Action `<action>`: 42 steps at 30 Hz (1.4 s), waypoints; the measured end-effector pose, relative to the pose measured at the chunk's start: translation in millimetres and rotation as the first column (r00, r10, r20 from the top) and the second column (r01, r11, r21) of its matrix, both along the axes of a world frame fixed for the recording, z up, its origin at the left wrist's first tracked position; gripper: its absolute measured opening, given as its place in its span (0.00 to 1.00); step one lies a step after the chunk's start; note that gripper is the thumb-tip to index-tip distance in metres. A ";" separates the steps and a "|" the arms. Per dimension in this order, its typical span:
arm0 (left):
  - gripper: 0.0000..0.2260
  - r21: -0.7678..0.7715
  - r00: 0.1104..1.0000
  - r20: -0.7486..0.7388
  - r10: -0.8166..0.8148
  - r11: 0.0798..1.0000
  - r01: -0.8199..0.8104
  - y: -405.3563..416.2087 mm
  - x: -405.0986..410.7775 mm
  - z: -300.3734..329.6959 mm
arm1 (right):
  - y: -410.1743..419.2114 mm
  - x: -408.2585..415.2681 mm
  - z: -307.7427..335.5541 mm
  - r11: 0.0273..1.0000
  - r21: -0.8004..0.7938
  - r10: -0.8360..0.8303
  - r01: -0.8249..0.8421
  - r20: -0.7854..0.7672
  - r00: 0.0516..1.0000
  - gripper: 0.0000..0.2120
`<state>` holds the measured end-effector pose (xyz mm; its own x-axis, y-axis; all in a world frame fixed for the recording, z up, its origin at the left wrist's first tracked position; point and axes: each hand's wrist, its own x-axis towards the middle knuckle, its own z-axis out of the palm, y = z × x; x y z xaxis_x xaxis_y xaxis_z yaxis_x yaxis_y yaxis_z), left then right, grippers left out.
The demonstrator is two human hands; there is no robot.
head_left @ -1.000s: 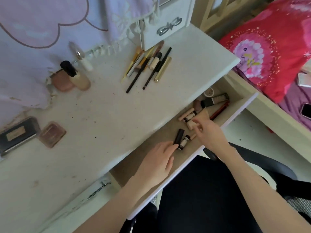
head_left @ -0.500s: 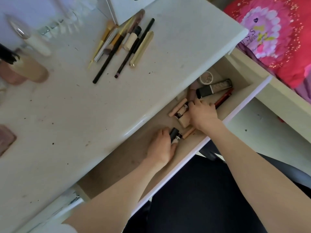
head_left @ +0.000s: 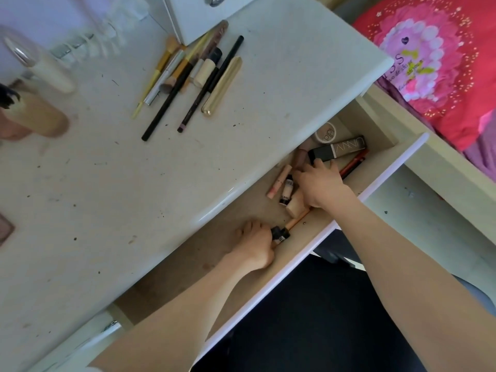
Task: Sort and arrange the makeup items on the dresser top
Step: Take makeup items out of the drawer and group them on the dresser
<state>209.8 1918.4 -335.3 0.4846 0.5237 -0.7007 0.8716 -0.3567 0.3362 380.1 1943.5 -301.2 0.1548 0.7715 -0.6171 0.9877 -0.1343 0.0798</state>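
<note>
Both my hands are inside the open drawer (head_left: 370,194) below the white dresser top (head_left: 112,178). My left hand (head_left: 255,242) grips small black-capped tubes (head_left: 279,233) near the drawer front. My right hand (head_left: 319,186) lies over a beige tube (head_left: 295,206), its fingers reaching a black-and-bronze tube (head_left: 336,150). Beside them lie a pink stick (head_left: 278,181), a small white bottle (head_left: 287,189), red pencils (head_left: 353,165) and a round white jar (head_left: 326,134). On the dresser top, several brushes, pencils and a gold tube (head_left: 222,85) lie in a row.
A beige foundation bottle (head_left: 40,114) and a white bottle (head_left: 45,68) stand at the left of the top, blurred. A white mirror box (head_left: 198,14) is at the back. A red pillow (head_left: 434,63) lies on the bed at right. A dark chair seat (head_left: 322,318) is below the drawer.
My left hand closed round the black-capped tubes. My right hand slid deeper toward the black-and-bronze tube. The camera has tilted down toward the drawer.
</note>
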 end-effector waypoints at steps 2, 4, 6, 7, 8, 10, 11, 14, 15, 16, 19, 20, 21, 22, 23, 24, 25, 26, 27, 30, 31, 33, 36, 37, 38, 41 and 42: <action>0.12 -0.015 0.999 0.025 0.042 0.999 -0.041 -2.5 -7.2 2.7 | 1.4 -0.4 1.9 0.998 -0.011 0.054 -0.054 0.055 0.997 0.19; 0.11 -0.046 0.996 0.031 0.082 0.996 -0.081 -4.1 -14.3 7.6 | 0.3 -2.4 3.2 0.996 -0.033 0.083 -0.080 0.089 0.993 0.18; 0.11 -0.082 0.994 0.034 0.102 0.992 -0.099 -4.9 -20.4 15.1 | -1.1 -6.1 5.8 0.995 -0.042 0.093 -0.090 0.084 0.992 0.18; 0.12 -0.114 0.992 0.038 0.120 0.987 -0.115 -5.4 -23.8 20.5 | -2.0 -8.7 9.0 0.995 -0.049 0.088 -0.085 0.065 0.994 0.17; 0.12 -0.144 0.988 0.046 0.145 0.980 -0.137 -5.8 -27.7 26.1 | -3.8 -11.6 13.7 0.996 -0.059 0.071 -0.069 0.033 0.997 0.16; 0.07 -0.187 0.984 0.090 0.156 0.973 -0.137 -6.9 -37.9 34.7 | -9.2 -19.3 25.8 0.997 -0.072 0.032 -0.034 -0.034 0.999 0.13; 0.04 -0.211 0.982 0.103 0.155 0.969 -0.131 -7.5 -43.6 39.6 | -12.7 -24.5 32.9 0.997 -0.069 0.031 -0.035 -0.055 0.998 0.12; 0.04 -0.284 0.967 0.156 0.200 0.947 -0.150 -2.4 -58.0 63.5 | -22.4 -37.6 57.4 0.997 -0.065 0.025 -0.032 -0.099 0.995 0.12; 0.06 -0.311 0.959 0.179 0.219 0.937 -0.156 0.6 -62.2 74.8 | -24.4 -40.7 66.5 0.998 -0.069 -0.004 -0.005 -0.135 0.991 0.12; 0.07 -0.337 0.954 0.196 0.229 0.929 -0.154 4.1 -66.4 86.3 | -25.9 -43.2 76.9 0.997 -0.069 -0.043 0.031 -0.187 0.981 0.12; 0.05 -0.375 0.941 0.241 0.236 0.917 -0.134 16.1 -82.9 122.0 | -26.5 -51.4 110.7 0.984 -0.054 -0.178 0.171 -0.404 0.897 0.10; 0.04 -0.384 0.930 0.263 0.257 0.912 -0.143 19.9 -89.7 133.9 | -25.7 -56.3 121.9 0.977 -0.049 -0.206 0.208 -0.472 0.857 0.10; 0.04 -0.400 0.912 0.290 0.289 0.903 -0.158 23.3 -97.5 144.2 | -24.6 -62.6 132.2 0.970 -0.044 -0.228 0.241 -0.527 0.819 0.10; 0.03 -0.423 0.889 0.320 0.328 0.889 -0.176 26.9 -105.5 153.2 | -22.6 -69.5 141.0 0.960 -0.043 -0.251 0.275 -0.561 0.789 0.13; 0.02 -0.441 0.860 0.347 0.374 0.874 -0.202 30.2 -114.4 161.0 | -19.5 -77.0 147.9 0.951 -0.041 -0.271 0.305 -0.583 0.766 0.15; 0.01 -0.451 0.827 0.369 0.424 0.860 -0.240 33.3 -124.5 167.5 | -15.8 -85.9 152.7 0.944 -0.037 -0.283 0.329 -0.603 0.746 0.17; 0.01 -0.456 0.790 0.385 0.477 0.843 -0.286 36.2 -135.8 173.0 | -11.6 -96.5 156.4 0.937 -0.027 -0.287 0.349 -0.629 0.722 0.17; 0.01 -0.459 0.751 0.393 0.530 0.821 -0.340 38.1 -147.8 178.0 | -7.3 -108.7 159.0 0.930 -0.020 -0.289 0.367 -0.656 0.697 0.16; 0.02 -0.465 0.705 0.399 0.586 0.792 -0.395 39.2 -160.5 181.9 | -2.9 -122.5 160.6 0.923 -0.021 -0.294 0.383 -0.681 0.671 0.17; 0.03 -0.510 0.512 0.405 0.757 0.653 -0.561 37.0 -200.5 186.3 | 7.7 -169.7 163.9 0.911 -0.054 -0.318 0.408 -0.723 0.614 0.21; 0.02 -0.525 0.436 0.393 0.810 0.587 -0.616 35.9 -214.0 184.6 | 11.3 -185.5 164.4 0.906 -0.074 -0.335 0.416 -0.727 0.600 0.20; 0.03 -0.542 0.292 0.356 0.888 0.451 -0.709 34.4 -241.1 179.8 | 19.5 -215.2 161.4 0.893 -0.124 -0.379 0.432 -0.725 0.575 0.17; 0.03 -0.554 0.124 0.307 0.944 0.284 -0.782 34.9 -277.5 172.7 | 28.7 -253.9 152.1 0.876 -0.171 -0.424 0.451 -0.719 0.551 0.17; 0.02 -0.554 0.067 0.288 0.955 0.223 -0.802 35.2 -287.6 170.8 | 30.9 -264.1 147.6 0.867 -0.180 -0.440 0.465 -0.715 0.544 0.18; 0.02 -0.551 0.018 0.269 0.963 0.169 -0.817 35.9 -296.3 168.8 | 33.0 -272.7 143.0 0.858 -0.180 -0.452 0.481 -0.710 0.541 0.19; 0.04 -0.541 -0.059 0.223 0.973 0.074 -0.838 39.4 -312.8 162.7 | 39.8 -290.7 134.1 0.835 -0.167 -0.476 0.525 -0.697 0.536 0.19; 0.05 -0.540 -0.071 0.213 0.974 0.057 -0.840 41.0 -315.7 161.0 | 41.9 -294.3 132.5 0.824 -0.171 -0.488 0.540 -0.698 0.525 0.19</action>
